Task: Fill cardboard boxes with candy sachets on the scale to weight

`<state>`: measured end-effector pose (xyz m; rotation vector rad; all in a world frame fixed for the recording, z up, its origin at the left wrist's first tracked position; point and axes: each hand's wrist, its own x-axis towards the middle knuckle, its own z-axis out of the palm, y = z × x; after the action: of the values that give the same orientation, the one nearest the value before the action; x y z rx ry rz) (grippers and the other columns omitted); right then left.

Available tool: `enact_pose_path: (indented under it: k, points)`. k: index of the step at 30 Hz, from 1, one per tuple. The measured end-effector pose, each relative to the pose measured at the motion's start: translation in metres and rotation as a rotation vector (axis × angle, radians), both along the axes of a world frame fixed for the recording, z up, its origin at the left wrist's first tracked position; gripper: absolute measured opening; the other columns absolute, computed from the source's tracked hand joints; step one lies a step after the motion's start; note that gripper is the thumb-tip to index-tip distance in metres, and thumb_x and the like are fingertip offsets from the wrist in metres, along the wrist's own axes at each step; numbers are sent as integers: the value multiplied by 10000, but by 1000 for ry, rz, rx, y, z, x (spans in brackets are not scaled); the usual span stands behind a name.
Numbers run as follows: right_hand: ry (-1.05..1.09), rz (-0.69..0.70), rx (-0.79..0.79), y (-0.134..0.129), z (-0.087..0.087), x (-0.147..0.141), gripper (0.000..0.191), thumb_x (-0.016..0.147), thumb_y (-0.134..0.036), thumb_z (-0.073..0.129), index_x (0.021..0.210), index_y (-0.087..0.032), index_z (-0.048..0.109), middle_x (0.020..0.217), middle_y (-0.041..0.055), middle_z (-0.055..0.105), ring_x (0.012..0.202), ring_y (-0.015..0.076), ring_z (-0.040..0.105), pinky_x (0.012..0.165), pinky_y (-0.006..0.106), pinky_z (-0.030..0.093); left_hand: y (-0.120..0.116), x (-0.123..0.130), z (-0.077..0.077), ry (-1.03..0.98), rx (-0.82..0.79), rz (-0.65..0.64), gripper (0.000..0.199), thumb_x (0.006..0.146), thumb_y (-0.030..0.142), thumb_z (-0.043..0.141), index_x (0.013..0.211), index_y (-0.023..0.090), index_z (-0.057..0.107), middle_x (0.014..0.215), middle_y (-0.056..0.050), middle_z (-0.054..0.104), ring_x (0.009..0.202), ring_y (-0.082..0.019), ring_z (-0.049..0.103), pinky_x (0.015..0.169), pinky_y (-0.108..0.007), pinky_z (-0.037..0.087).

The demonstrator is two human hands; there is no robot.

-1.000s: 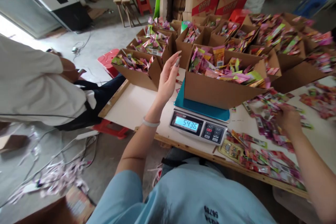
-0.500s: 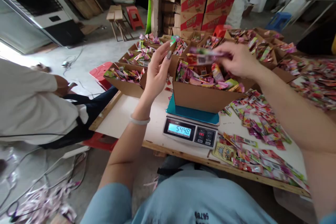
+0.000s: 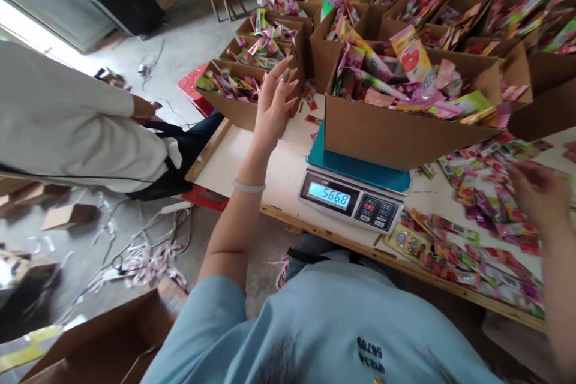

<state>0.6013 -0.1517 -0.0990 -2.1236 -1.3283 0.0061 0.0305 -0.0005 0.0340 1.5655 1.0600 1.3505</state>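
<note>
My left hand [image 3: 273, 96] is raised, fingers spread and holding nothing, beside an open cardboard box [image 3: 396, 135] full of wrapped candy sticks [image 3: 411, 60]. That box sits on the teal plate [image 3: 355, 163] of a digital scale [image 3: 351, 204], whose lit display shows the digits 5668. To the right, my right hand [image 3: 540, 192] hangs over loose candy packets [image 3: 488, 198] spread on the white table [image 3: 234, 159]. Motion smears its fingers, so I cannot tell whether it grips a packet. A yellow cartoon-printed tin-like item [image 3: 408, 244] lies right of the scale.
More filled boxes [image 3: 236, 105] stand left of and behind the scale. A person in a white top [image 3: 76, 114] sits at the left. Red stools [image 3: 198, 87], floor cables and an open carton [image 3: 103, 342] lie around the table.
My right hand has left the box, where it held candy sticks, and moved right to the loose packets. The display rose from 5448 to 5668. The view has tilted down.
</note>
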Motion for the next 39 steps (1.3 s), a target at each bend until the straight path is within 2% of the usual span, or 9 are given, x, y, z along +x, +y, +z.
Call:
enact_pose_path:
  k: [5,8,12,15,19,22,24,30,39]
  points:
    - [-75,70,-352,-20,-48,-23,776,862,-620,597,1482,-156,547,1555,235,506,1516,377,454,1262,540,377,3,13,0,-48,6,17,650,947,770,570,1440,350,612,1510,-73,631,1453,-322,578,1160,-441,531]
    - [-128,117,-412,-9,-52,-45,854,836,-589,604,1558,-160,447,1665,227,353,1603,395,296,1334,557,229,3,16,-7,-34,-40,21,679,913,803,588,1425,358,622,1526,-71,621,1439,-336,585,1140,-448,540]
    - [-43,124,-349,15,-42,-72,817,790,-578,635,1502,-212,473,1662,222,361,1603,394,294,1299,591,279,-1,11,-14,-15,-52,47,695,923,801,571,1440,337,611,1512,-81,630,1421,-330,601,1137,-456,535]
    - [7,29,-24,35,10,-94,649,836,-603,520,1358,-217,540,1443,224,587,1429,347,540,1179,537,461,-1,8,-10,6,-28,77,699,921,804,567,1435,332,615,1495,-96,648,1394,-317,620,1120,-443,551]
    - [-14,97,549,54,150,-146,717,860,-802,443,1214,-201,611,1123,210,681,938,248,704,817,421,580,3,17,8,25,20,58,725,931,801,549,1454,300,589,1507,-120,635,1405,-314,613,1116,-432,560]
    - [-151,452,244,76,245,-201,723,928,-820,496,1249,-195,666,1165,144,693,1079,213,679,1009,394,552,4,31,22,29,77,18,733,939,805,527,1468,299,566,1532,-118,617,1440,-312,586,1123,-430,560]
    - [-298,554,58,100,278,-237,817,928,-825,526,1349,-135,643,1277,168,661,1281,285,599,1151,476,479,2,38,29,31,99,1,717,944,802,521,1468,313,560,1542,-110,613,1441,-305,585,1116,-424,568]
    - [-412,706,-126,159,276,-302,865,903,-834,575,1323,-78,610,1373,205,591,1306,340,568,1163,552,437,0,30,30,41,158,-33,654,984,759,498,1484,343,559,1561,-90,598,1464,-304,573,1126,-420,563]
    - [-537,884,-229,161,263,-284,456,1025,-545,530,1303,-194,611,1328,119,604,1215,236,598,1102,434,486,-4,26,26,15,126,-11,683,957,794,500,1470,348,570,1544,-92,613,1444,-312,587,1137,-444,554]
